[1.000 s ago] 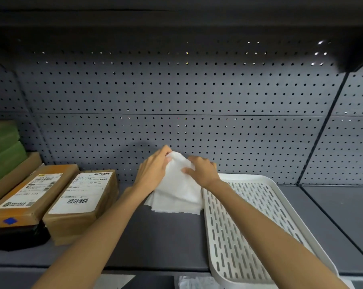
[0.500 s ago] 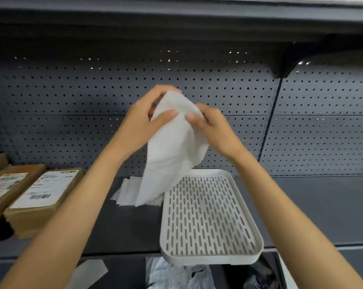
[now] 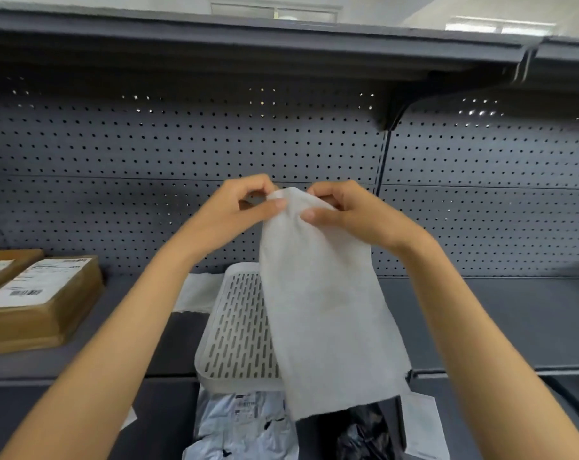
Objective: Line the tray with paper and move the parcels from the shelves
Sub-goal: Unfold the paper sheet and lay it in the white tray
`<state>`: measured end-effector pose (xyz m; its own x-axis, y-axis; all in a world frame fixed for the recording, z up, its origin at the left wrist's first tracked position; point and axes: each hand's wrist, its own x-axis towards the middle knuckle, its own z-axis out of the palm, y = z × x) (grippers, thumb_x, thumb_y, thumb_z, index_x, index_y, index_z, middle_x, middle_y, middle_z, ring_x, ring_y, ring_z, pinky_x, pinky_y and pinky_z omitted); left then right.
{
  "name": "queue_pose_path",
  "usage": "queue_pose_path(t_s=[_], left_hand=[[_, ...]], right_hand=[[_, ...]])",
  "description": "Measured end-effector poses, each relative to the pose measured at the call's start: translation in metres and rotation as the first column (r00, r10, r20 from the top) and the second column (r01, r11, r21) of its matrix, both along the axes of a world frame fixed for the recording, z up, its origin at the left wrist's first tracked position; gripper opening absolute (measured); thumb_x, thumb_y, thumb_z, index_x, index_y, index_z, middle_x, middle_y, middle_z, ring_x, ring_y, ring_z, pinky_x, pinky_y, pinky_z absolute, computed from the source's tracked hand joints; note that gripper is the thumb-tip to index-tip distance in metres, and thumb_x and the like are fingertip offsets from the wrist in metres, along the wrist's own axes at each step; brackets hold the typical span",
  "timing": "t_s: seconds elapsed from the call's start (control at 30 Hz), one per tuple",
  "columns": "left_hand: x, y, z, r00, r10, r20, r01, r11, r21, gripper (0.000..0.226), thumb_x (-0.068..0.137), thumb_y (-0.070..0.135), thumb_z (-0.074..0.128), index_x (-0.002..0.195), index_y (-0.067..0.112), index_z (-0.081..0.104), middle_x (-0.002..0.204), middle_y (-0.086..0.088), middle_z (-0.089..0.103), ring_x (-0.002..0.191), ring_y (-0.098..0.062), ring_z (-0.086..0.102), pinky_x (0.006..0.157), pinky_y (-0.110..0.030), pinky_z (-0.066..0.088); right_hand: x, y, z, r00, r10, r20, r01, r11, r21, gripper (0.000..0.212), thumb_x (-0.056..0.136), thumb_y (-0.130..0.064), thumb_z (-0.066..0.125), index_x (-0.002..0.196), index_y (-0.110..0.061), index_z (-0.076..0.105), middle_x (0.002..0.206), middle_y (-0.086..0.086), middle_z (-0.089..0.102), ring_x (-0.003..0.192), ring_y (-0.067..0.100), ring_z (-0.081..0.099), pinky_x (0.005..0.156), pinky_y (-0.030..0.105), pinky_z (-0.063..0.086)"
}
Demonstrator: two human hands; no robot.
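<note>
Your left hand (image 3: 244, 210) and right hand (image 3: 342, 212) pinch the paper (image 3: 324, 303) at frame centre; the tray (image 3: 235, 340) below is unlined, parcels (image 3: 45, 300) untouched at left.

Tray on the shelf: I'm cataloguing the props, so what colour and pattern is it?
White tray, its floor perforated with rows of short slots; the head view shows it.

A white sheet of paper (image 3: 328, 303) hangs lifted in the air, pinched at its top edge, draping down in front of the white slotted tray (image 3: 238, 330). The tray lies flat on the grey shelf (image 3: 500, 320), its near rim past the shelf's front edge, with more white paper (image 3: 198, 292) lying just beside it on the left. Two brown labelled parcels (image 3: 45, 300) rest side by side at the shelf's left end; pale and black bagged parcels (image 3: 244, 426) lie on the level below.
</note>
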<state>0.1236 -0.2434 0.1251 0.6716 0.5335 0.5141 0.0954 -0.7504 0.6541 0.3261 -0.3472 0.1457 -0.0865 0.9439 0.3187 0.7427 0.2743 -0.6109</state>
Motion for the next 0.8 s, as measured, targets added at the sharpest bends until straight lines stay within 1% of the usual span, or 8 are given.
queue_pose_path(t_s=[0.1, 0.17, 0.37, 0.47, 0.57, 0.67, 0.73, 0.8], left_hand=[[0.006, -0.011, -0.002, 0.999, -0.004, -0.05, 0.005, 0.999, 0.035, 0.021, 0.098, 0.026, 0.066, 0.086, 0.009, 0.069, 0.106, 0.002, 0.074, 0.104, -0.012, 0.067, 0.098, -0.029, 0.048], [0.009, -0.015, 0.002, 0.997, 0.013, -0.075, -0.007, 0.997, 0.073, 0.024, 0.097, 0.029, 0.066, 0.083, 0.01, 0.068, 0.099, 0.003, 0.074, 0.1, -0.01, 0.067, 0.099, -0.03, 0.046], [0.012, -0.024, 0.01, 1.0, 0.021, -0.017, -0.021, 0.999, 0.028, 0.038, 0.093, 0.04, 0.068, 0.072, 0.011, 0.056, 0.065, 0.007, 0.064, 0.062, -0.006, 0.057, 0.068, -0.031, 0.041], [0.004, -0.023, 0.021, 0.995, -0.06, -0.076, 0.051, 0.991, -0.123, 0.03, 0.083, 0.037, 0.078, 0.091, 0.011, 0.066, 0.084, -0.004, 0.076, 0.077, -0.013, 0.072, 0.075, -0.036, 0.054], [-0.003, -0.013, 0.023, 0.957, -0.076, -0.279, 0.041, 0.991, -0.127, 0.037, 0.08, 0.031, 0.083, 0.113, 0.021, 0.072, 0.107, 0.005, 0.079, 0.094, -0.013, 0.077, 0.082, -0.035, 0.062], [-0.011, 0.005, 0.023, 0.965, 0.044, -0.259, -0.067, 0.995, -0.08, 0.009, 0.087, 0.031, 0.077, 0.093, 0.025, 0.073, 0.093, 0.008, 0.08, 0.081, -0.008, 0.077, 0.071, -0.03, 0.059], [-0.018, 0.018, 0.025, 0.987, 0.062, -0.15, -0.087, 0.983, -0.161, 0.014, 0.091, 0.032, 0.071, 0.088, 0.018, 0.07, 0.091, 0.0, 0.079, 0.077, -0.012, 0.076, 0.066, -0.029, 0.057], [-0.024, 0.027, 0.026, 0.994, 0.035, -0.105, -0.059, 0.969, -0.239, 0.027, 0.088, 0.036, 0.069, 0.094, 0.009, 0.068, 0.089, -0.004, 0.079, 0.074, -0.016, 0.075, 0.063, -0.028, 0.059]], right_hand=[[0.005, -0.006, -0.002, 0.999, 0.016, 0.033, -0.016, 1.0, -0.012, 0.015, 0.101, -0.015, 0.06, 0.102, -0.001, 0.064, 0.094, 0.017, 0.071, 0.079, 0.013, 0.061, 0.072, 0.029, 0.046], [0.005, -0.008, -0.001, 0.999, 0.025, 0.032, -0.024, 1.0, -0.011, 0.014, 0.101, -0.015, 0.06, 0.102, -0.003, 0.065, 0.101, 0.02, 0.071, 0.08, 0.014, 0.062, 0.074, 0.028, 0.047], [0.014, -0.009, 0.005, 0.998, -0.067, 0.017, 0.065, 0.992, 0.107, 0.023, 0.104, -0.021, 0.051, 0.096, -0.002, 0.062, 0.093, 0.023, 0.065, 0.076, 0.02, 0.055, 0.072, 0.037, 0.043], [0.017, -0.009, 0.011, 0.986, -0.145, -0.086, 0.159, 0.967, 0.199, 0.024, 0.105, -0.019, 0.048, 0.097, -0.002, 0.061, 0.09, 0.02, 0.062, 0.077, 0.017, 0.054, 0.073, 0.035, 0.043], [0.022, -0.005, 0.017, 0.955, -0.253, -0.155, 0.286, 0.923, 0.257, 0.023, 0.106, -0.019, 0.046, 0.099, -0.004, 0.063, 0.092, 0.02, 0.065, 0.08, 0.018, 0.055, 0.073, 0.035, 0.044], [0.035, 0.002, 0.016, 0.864, -0.503, 0.014, 0.478, 0.829, 0.291, 0.019, 0.1, -0.012, 0.045, 0.083, -0.009, 0.053, 0.074, 0.011, 0.048, 0.072, 0.027, 0.046, 0.061, 0.035, 0.032], [0.037, 0.003, 0.013, 0.774, -0.619, 0.136, 0.56, 0.768, 0.311, 0.013, 0.097, -0.009, 0.045, 0.085, -0.007, 0.05, 0.074, 0.011, 0.049, 0.074, 0.035, 0.048, 0.058, 0.035, 0.03], [0.035, 0.002, 0.011, 0.763, -0.621, 0.179, 0.557, 0.773, 0.305, 0.014, 0.099, -0.01, 0.048, 0.086, -0.004, 0.049, 0.073, 0.009, 0.05, 0.077, 0.035, 0.05, 0.06, 0.036, 0.033]])
